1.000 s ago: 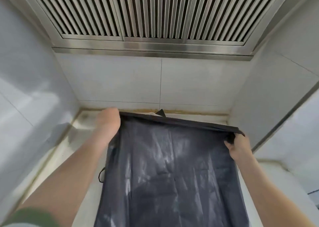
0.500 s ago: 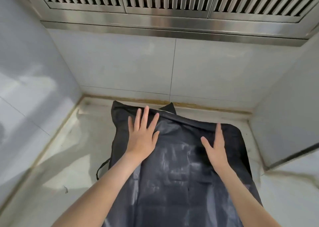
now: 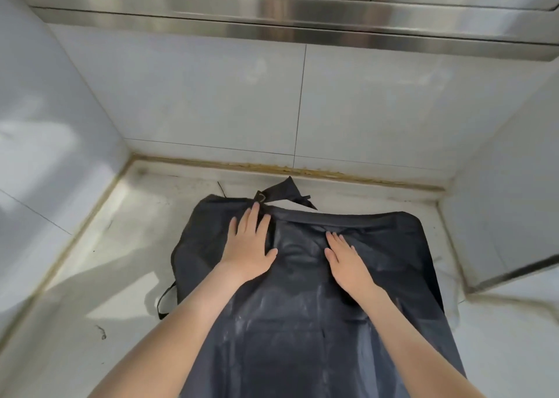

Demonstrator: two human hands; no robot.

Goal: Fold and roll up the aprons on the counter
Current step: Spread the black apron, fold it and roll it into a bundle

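At the left, on the pale counter (image 3: 90, 276), a thin strap loop (image 3: 165, 302) sticks out from under the dark apron (image 3: 302, 337). The apron lies spread flat in the middle of the counter, its top hem near the back wall. The left hand (image 3: 249, 251) lies palm down on the upper left part of the cloth, fingers straight, grasping nothing. Just beyond its fingertips a neck strap (image 3: 282, 195) with a ring pokes past the hem. The right hand (image 3: 344, 263) rests flat near the middle, just below the hem, fingers straight too, holding nothing. The step looks like smoothing the apron before the first fold. To do it well, sweep both palms outward from the middle toward the side edges with light, even pressure, so the creases go out rather than bunch. Tuck the loop and the neck strap onto the cloth first, or they will likely dangle from the roll. At the right edge a pale layer (image 3: 452, 294) shows beneath the apron; I cannot tell what it is, so avoid dragging it along
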